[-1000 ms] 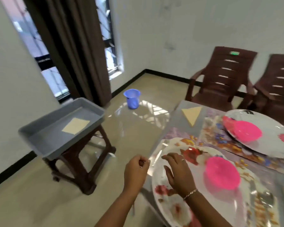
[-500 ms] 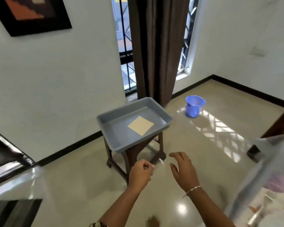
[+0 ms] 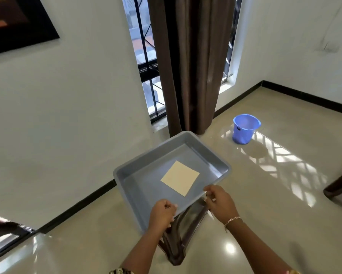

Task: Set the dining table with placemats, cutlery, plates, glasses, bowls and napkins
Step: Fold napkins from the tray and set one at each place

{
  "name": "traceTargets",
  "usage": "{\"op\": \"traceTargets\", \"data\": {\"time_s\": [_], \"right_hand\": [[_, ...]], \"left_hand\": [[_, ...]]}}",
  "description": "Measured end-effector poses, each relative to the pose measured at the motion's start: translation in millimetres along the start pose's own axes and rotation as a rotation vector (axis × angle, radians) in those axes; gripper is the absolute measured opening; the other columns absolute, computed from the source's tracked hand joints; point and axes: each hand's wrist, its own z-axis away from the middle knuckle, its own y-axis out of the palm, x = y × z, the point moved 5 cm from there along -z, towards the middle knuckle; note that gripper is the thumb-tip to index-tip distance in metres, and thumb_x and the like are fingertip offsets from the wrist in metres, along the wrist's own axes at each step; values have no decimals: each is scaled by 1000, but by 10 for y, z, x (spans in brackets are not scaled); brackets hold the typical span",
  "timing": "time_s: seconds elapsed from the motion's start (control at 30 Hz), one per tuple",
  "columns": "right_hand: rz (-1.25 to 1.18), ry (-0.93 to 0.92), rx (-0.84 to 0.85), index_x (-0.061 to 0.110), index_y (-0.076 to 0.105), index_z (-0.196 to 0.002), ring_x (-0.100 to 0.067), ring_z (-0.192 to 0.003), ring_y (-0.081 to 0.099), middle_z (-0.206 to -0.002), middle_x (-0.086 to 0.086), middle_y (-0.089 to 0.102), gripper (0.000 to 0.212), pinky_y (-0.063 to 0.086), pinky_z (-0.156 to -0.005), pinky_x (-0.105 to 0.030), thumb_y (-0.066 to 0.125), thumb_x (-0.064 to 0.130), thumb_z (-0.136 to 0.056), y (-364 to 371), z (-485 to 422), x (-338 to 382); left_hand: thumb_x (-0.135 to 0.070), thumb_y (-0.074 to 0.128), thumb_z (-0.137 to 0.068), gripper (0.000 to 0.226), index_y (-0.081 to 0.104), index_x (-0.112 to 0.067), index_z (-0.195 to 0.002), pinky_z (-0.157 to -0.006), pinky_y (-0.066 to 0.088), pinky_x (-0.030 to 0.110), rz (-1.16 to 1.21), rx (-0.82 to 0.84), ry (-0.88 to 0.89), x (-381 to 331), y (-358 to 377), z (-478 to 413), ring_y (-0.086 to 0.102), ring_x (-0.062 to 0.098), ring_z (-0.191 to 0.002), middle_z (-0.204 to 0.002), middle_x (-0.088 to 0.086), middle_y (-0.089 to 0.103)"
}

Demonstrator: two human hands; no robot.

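So, head-cam count: two hands, one tray, one napkin.

The grey tray (image 3: 146, 186) sits on one dark brown stool (image 3: 178, 244), and both hands are at its near rim. The left hand (image 3: 162, 214) is balled up tight right over the rim, knuckles up. Honestly can't tell if those fingers are wrapped round the edge or just curled on top of it. The right hand (image 3: 220, 202) has its fingers bent, with the tips right at the rim further along to the right. Forefinger looks above the edge and thumb lower, but whether it's really clamped on I can't tell. There's one thin bracelet (image 3: 232, 220) on that wrist.

The only task thing in sight is a single cream square napkin (image 3: 180, 178), lying flat on the tray floor. It's just beyond the fingertips of both hands, roughly between them, with its nearest corner closer to the right hand. Neither hand touches it.

Well past the fingers: one blue bucket (image 3: 244, 131) on the shiny floor off to the right, one brown curtain (image 3: 189, 66) hanging straight ahead over a barred window (image 3: 144, 56), and one dark framed picture (image 3: 18, 20) up left on the wall.
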Motion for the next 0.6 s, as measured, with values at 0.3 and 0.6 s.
{"op": "traceTargets", "data": {"time_s": [0.3, 0.6], "right_hand": [[-170, 423, 77, 7, 62, -102, -18, -87, 54, -94, -4, 57, 21, 46, -80, -30, 51, 0, -85, 526, -1352, -366], [-69, 743, 80, 3, 59, -119, -32, -115, 53, -125, -16, 58, 33, 40, -95, -31, 42, -1, -91, 1160, -2102, -928]], "left_hand": [[-3, 48, -92, 21, 51, -12, -73, -47, 36, 21, 24, 132, -97, 49, -280, -1404, 45, 13, -58, -75, 7, 53], [-2, 48, -92, 18, 59, -15, -88, -54, 40, 22, -64, 320, -164, 307, -163, -2674, 51, 13, -69, -84, 6, 58]]}}
